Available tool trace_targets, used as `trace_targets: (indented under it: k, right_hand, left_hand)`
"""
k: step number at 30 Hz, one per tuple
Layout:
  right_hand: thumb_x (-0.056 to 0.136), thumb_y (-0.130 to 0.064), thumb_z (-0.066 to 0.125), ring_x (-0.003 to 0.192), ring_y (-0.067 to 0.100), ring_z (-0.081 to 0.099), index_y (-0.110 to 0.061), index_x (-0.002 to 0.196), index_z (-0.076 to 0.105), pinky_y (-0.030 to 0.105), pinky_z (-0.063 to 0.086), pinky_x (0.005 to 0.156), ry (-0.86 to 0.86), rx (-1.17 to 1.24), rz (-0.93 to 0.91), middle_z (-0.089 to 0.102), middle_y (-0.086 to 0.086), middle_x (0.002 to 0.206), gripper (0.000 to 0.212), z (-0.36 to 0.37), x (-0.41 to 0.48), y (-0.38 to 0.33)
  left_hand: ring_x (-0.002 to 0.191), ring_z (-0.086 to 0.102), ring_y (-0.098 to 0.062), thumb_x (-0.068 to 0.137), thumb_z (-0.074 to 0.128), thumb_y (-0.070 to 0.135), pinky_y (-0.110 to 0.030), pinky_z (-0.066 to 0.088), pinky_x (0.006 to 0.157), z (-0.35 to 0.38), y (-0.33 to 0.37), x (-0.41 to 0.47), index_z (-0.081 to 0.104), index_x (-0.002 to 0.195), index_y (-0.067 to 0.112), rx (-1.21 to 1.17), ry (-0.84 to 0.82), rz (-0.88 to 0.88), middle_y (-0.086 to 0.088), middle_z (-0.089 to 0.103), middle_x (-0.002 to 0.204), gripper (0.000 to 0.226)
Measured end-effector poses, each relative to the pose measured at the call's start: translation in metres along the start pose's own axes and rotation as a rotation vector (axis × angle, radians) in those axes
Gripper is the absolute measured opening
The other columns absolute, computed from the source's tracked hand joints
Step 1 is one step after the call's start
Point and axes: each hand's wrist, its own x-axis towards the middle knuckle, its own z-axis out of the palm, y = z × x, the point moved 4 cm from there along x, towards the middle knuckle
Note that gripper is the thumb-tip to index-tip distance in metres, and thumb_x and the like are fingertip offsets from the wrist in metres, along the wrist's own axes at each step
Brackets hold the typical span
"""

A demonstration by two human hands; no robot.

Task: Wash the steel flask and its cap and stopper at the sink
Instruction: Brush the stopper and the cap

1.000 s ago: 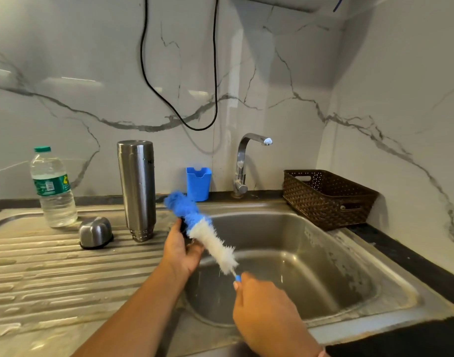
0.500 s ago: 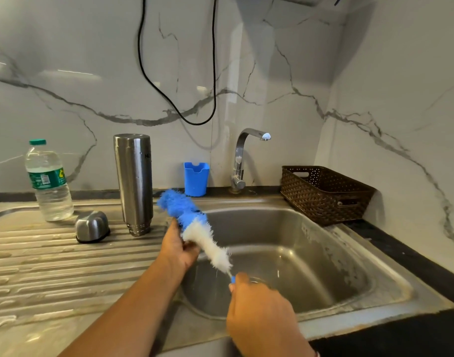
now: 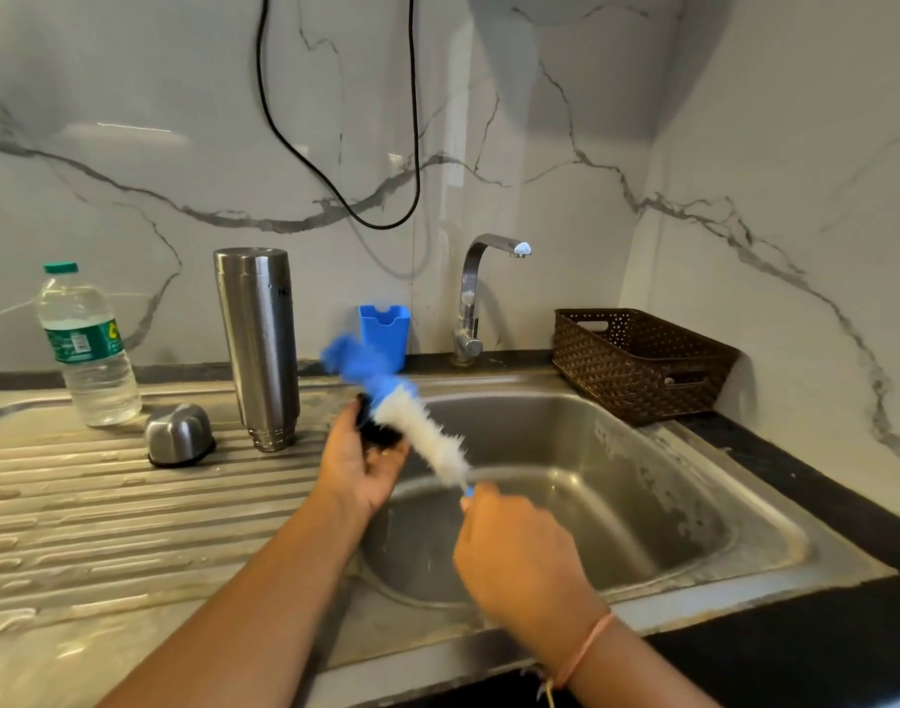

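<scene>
Black stopper (image 3: 372,432) gripped in left hand (image 3: 358,472) at left edge of sink (image 3: 642,482), bottle brush (image 3: 430,434) held against it by right hand (image 3: 514,554)

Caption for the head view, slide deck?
Over the sink, the left hand holds the black stopper while the right hand holds a bottle brush against it.

Blue-and-white brush (image 3: 412,426), silver flask (image 3: 259,344), brown woven-pattern basket (image 3: 637,365), blue holder (image 3: 385,329)
</scene>
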Motion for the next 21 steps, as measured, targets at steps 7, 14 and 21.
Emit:
trace_targets:
  k: [7, 14, 21]
  right_hand:
    - [0.097, -0.021, 0.035, 0.110, 0.031, 0.057, -0.012, 0.114, 0.052, 0.031, 0.040, 0.078, -0.045, -0.004, 0.018, 0.061, 0.011, 0.117, 0.025, -0.004, 0.006, 0.008]
    - [0.096, -0.019, 0.036, 0.109, 0.034, 0.057, -0.010, 0.113, 0.052, 0.033, 0.040, 0.078, -0.016, 0.023, 0.031, 0.060, 0.014, 0.117, 0.025, -0.008, 0.013, 0.007]
    - [0.100, -0.022, 0.032, 0.109, 0.035, 0.058, -0.011, 0.117, 0.045, 0.036, 0.042, 0.079, -0.063, -0.050, -0.101, 0.060, 0.014, 0.116, 0.025, 0.009, -0.009, -0.011]
  left_hand:
    - [0.096, 0.062, -0.028, 0.094, 0.055, 0.016, -0.047, 0.051, 0.079, 0.003, -0.003, 0.001, 0.051, 0.123, 0.004, 0.029, 0.016, 0.030, -0.019, 0.061, 0.112, 0.032]
    - [0.082, 0.062, -0.022, 0.096, 0.048, 0.041, -0.033, 0.055, 0.069, 0.003, -0.016, 0.004, 0.056, 0.112, 0.008, 0.163, 0.043, -0.049, -0.013, 0.064, 0.096, 0.037]
    - [0.077, 0.061, -0.020, 0.094, 0.052, 0.037, -0.031, 0.057, 0.053, -0.014, 0.003, 0.012, 0.060, 0.109, 0.010, 0.051, 0.112, -0.011, -0.010, 0.062, 0.089, 0.032]
